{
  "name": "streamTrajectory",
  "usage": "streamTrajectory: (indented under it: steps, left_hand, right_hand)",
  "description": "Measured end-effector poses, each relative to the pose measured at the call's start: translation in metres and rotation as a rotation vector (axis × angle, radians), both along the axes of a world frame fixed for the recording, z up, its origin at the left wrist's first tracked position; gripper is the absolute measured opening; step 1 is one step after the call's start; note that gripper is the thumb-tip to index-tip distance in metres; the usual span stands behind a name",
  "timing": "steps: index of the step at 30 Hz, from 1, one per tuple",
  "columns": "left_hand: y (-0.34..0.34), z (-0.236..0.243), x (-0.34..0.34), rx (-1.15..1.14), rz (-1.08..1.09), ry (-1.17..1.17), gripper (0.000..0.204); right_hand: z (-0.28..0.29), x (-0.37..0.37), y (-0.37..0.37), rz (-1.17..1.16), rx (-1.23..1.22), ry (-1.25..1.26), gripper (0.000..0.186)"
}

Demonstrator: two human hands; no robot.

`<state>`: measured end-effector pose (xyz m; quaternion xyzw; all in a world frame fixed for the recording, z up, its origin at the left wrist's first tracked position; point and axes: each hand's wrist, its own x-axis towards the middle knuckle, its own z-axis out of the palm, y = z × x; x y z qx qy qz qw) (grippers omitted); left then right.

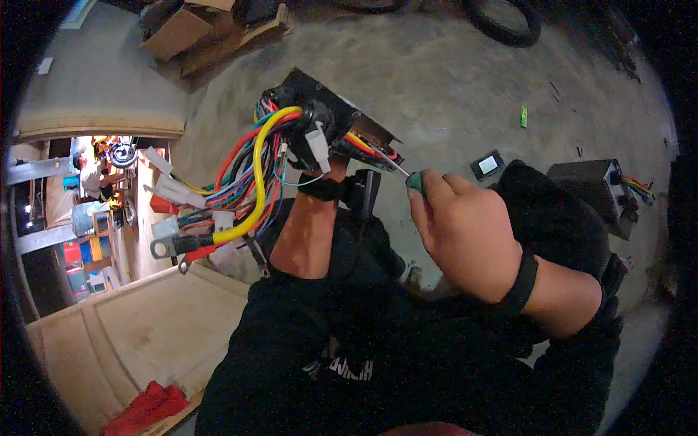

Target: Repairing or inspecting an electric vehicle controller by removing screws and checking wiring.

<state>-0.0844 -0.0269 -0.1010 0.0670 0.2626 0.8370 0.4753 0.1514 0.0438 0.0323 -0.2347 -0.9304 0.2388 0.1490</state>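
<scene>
My left hand (314, 149) holds up a black electrical box (331, 98) from behind; the hand is mostly hidden by a thick bundle of coloured wires (243, 174) that spills from the box to the left. The bundle includes a heavy yellow cable (259, 182), white plastic connectors (318, 145) and metal ring terminals (161, 247). My right hand (465, 229) grips a green-handled screwdriver (414, 180), its thin metal shaft pointing up-left into the right side of the box.
A second black box (592, 190) with coloured wires lies on the concrete floor at right, beside a small black-and-white part (487, 166). Cardboard (196, 33) and a tyre (502, 22) lie at the top. A wooden panel (138, 334) with a red cloth (145, 407) sits lower left.
</scene>
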Motion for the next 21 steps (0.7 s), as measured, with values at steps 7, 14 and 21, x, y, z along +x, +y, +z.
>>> streamTrajectory:
  steps: [7,14,21]
  left_hand:
    - [-0.007,-0.004,0.000,0.034,-0.027,0.069,0.053]
    - [-0.013,-0.003,-0.003,0.086,-0.053,0.109,0.053]
    - [-0.016,-0.002,-0.004,0.133,-0.083,0.147,0.053]
  right_hand:
    - [0.002,0.000,0.025,-0.056,-0.611,-0.024,0.033]
    - [-0.004,0.001,0.036,-0.161,-1.451,-0.187,0.039]
    - [0.003,0.005,0.037,0.008,-0.773,0.008,0.028]
